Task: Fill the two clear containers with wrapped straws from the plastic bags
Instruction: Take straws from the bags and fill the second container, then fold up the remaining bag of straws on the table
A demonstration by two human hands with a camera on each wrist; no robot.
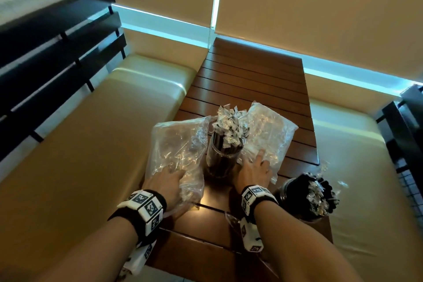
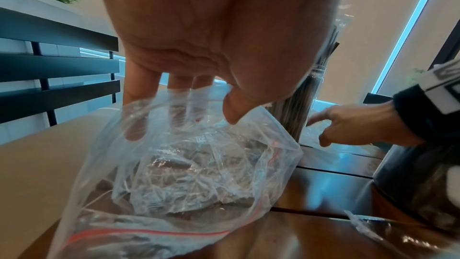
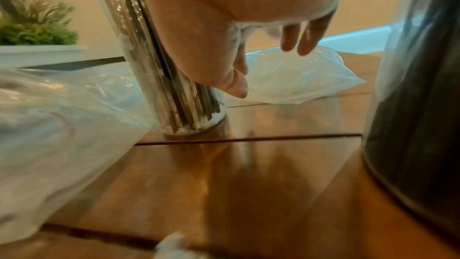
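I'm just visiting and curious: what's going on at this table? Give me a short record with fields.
Surface: slatted wooden table
Left hand: fingers inside the mouth of the left plastic bag, thumb outside pinching its edge
Right hand: fingers spread, reaching onto the right plastic bag
Middle container: upright between the bags, packed with wrapped straws
Second container: at the table's right edge, also full
Bags' contents: look nearly empty
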